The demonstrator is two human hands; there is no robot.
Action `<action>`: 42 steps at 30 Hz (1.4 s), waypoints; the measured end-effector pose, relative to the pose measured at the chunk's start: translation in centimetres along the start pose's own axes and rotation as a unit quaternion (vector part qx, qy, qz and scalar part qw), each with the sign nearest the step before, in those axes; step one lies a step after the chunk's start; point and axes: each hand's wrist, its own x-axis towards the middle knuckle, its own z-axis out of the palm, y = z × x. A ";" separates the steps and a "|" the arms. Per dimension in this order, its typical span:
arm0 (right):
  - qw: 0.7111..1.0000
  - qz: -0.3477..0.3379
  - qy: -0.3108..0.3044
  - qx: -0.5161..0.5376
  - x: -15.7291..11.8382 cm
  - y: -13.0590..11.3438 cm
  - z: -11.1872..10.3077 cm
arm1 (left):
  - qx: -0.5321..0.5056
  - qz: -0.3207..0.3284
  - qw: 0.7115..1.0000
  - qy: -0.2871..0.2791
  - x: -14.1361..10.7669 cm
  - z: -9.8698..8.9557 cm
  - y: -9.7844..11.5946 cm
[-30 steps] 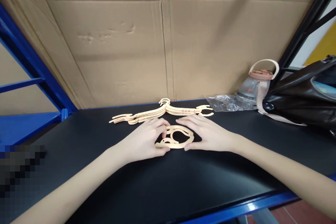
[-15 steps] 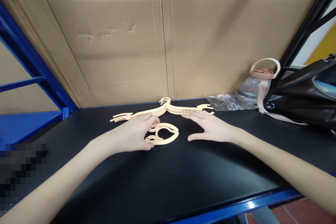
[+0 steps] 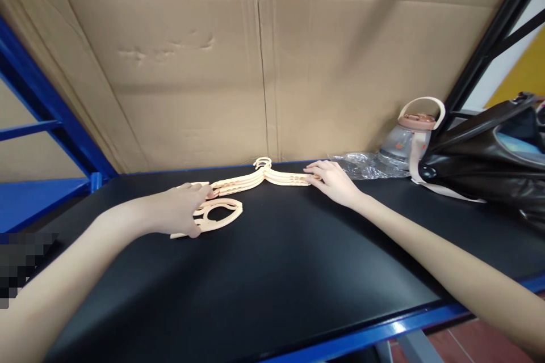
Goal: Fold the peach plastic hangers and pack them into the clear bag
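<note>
A stack of cream plastic clothes hangers [image 3: 243,182] lies spread across the black tabletop [image 3: 264,272], hooks toward the cardboard. In front of its left arm lies a single folded hanger [image 3: 227,216], its looped end pointing right. My left hand [image 3: 181,210] spans this folded hanger, thumb on its near edge and fingertips by the stack's left end. That end is partly hidden behind the hand. My right hand [image 3: 330,181] has its thumb and fingers closed around the right end of the stack, covering its tip.
A clear bottle [image 3: 400,144] with a pink lid and strap stands at the back right. Crumpled clear plastic [image 3: 361,165] lies beside it, and a dark bag [image 3: 489,153] sits further right. Cardboard [image 3: 191,68] walls the back; blue metal framing [image 3: 55,102] rises at left.
My left hand has moved left, and the folded hanger has shifted left with it. My right hand has gone from hovering with spread fingers near the stack to closing on its right end.
</note>
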 end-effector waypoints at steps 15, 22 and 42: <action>0.991 0.044 0.082 0.100 0.4 -0.1 0.7 | 0.042 -0.149 0.985 -0.079 -0.7 -1.9 -1.3; 0.986 0.057 0.087 0.127 0.4 -0.3 0.2 | 0.137 -0.067 0.976 0.158 2.0 -0.7 -2.8; 0.985 0.040 0.167 0.029 -0.4 -0.8 -2.8 | 0.006 0.095 0.961 0.259 2.3 0.0 0.6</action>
